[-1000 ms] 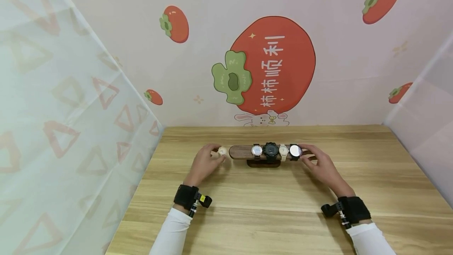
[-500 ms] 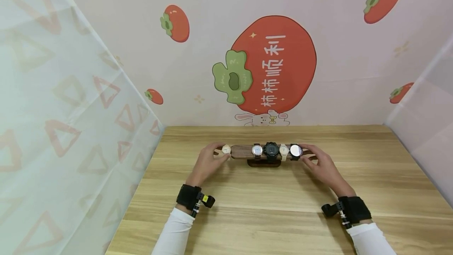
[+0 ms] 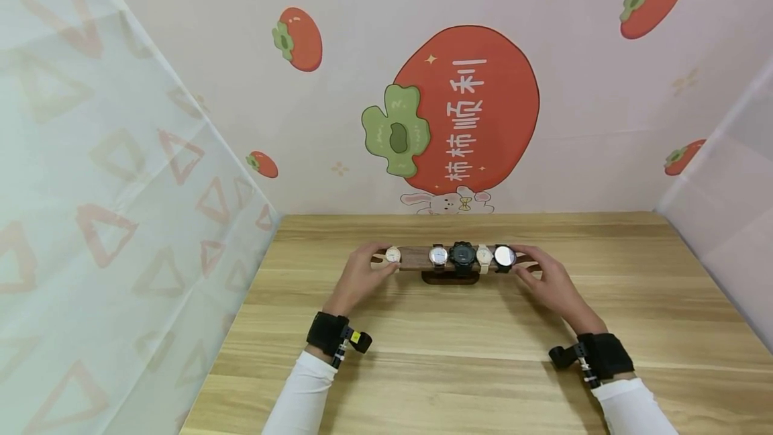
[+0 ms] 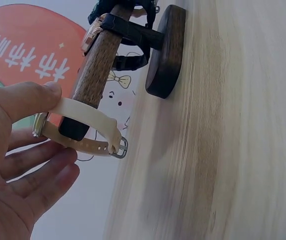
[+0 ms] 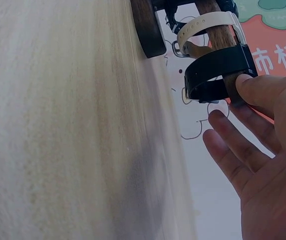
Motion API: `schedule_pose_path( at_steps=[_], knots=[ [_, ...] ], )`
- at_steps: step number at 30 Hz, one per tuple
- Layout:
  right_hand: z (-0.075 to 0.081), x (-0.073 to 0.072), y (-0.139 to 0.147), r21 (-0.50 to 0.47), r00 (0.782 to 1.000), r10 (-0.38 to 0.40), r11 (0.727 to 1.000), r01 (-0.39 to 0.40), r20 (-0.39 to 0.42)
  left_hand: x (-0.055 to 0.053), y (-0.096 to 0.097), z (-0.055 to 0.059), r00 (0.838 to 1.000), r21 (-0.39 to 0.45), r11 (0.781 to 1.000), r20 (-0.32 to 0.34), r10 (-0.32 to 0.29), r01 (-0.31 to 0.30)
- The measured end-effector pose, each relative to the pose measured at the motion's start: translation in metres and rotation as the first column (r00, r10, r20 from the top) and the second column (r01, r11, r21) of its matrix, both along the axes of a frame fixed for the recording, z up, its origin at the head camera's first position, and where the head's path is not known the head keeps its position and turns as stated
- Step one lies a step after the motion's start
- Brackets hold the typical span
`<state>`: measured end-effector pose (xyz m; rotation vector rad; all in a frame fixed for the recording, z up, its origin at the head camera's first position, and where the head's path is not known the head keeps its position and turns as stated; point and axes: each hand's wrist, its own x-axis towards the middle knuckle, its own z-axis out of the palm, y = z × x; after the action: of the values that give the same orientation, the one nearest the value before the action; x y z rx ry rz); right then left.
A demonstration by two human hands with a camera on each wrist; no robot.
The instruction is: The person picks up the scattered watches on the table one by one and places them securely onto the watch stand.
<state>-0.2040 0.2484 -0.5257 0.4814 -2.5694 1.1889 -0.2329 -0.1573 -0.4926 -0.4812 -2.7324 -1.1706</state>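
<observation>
In the head view my left hand (image 3: 361,279) pinches a small watch (image 3: 393,255) with a cream strap at the left end of a dark wooden watch stand (image 3: 415,258). The left wrist view shows its buckled strap (image 4: 90,116) looped around the bar's tip, thumb on top and other fingers spread below. My right hand (image 3: 548,285) holds the bar's right end between thumb and fingers, right beside a black-strapped watch (image 5: 217,67) with a bright round face. Farther along the bar sit a cream watch (image 3: 484,256), a bulky black watch (image 3: 463,256) and a silver-faced watch (image 3: 439,257).
The stand's dark base (image 3: 449,278) rests on a light wood-grain table (image 3: 447,354) near the back wall (image 3: 338,119), which is printed with persimmons. A patterned side wall (image 3: 151,207) rises on the left, and another on the right.
My left hand has moved right with the cream-strapped watch, from beside the stand onto the bar's left end. My right hand has stayed at the right end.
</observation>
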Motion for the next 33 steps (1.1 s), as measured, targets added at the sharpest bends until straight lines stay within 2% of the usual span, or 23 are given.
schedule_pose_path(
  at_steps=[9, 21, 33],
  knots=[
    [0.0, 0.0, 0.001, -0.002, 1.0, -0.006, 1.0, 0.006, 0.002, -0.002, 0.003, -0.001, 1.0, 0.035, 0.999, 0.024, -0.019, 0.018],
    [-0.002, -0.001, 0.0, 0.001, 1.0, -0.001, 1.0, 0.001, 0.013, -0.006, 0.007, -0.003, 0.997, 0.047, 0.996, 0.004, -0.076, 0.076],
    [-0.002, 0.0, 0.0, -0.025, 1.0, 0.009, 1.0, -0.008, 0.017, -0.009, 0.012, -0.007, 0.997, 0.041, 0.996, -0.021, -0.079, 0.08]
  ],
)
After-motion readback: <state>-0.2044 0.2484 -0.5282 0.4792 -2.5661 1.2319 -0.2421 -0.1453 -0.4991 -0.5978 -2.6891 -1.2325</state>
